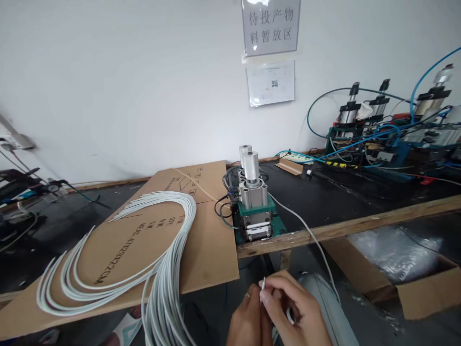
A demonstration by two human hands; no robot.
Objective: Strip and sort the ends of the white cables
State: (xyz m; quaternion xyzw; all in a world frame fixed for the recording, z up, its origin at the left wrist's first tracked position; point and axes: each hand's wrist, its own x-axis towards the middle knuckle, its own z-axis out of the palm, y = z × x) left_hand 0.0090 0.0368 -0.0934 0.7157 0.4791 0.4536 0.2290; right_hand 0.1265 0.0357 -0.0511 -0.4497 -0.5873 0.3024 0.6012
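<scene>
Below and in front of the green-based press [254, 211], both hands are held low and close together. The right hand [300, 310] is curled, its grip clamped on the tip of a thin white cable [262, 287]. The left hand [247, 319] is cupped against it, but its grip cannot be told. Left of the press, smooth pale cables [169, 269] are looped on flat cardboard [212, 250] printed "47X29X22CM". Behind the press, a wall sign [271, 25] in Chinese characters is seen.

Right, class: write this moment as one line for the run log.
right hand: pinching white cable end | left hand: beside it, grip unclear | cable bundle: on cardboard sheet | pneumatic press: at bench edge
</scene>
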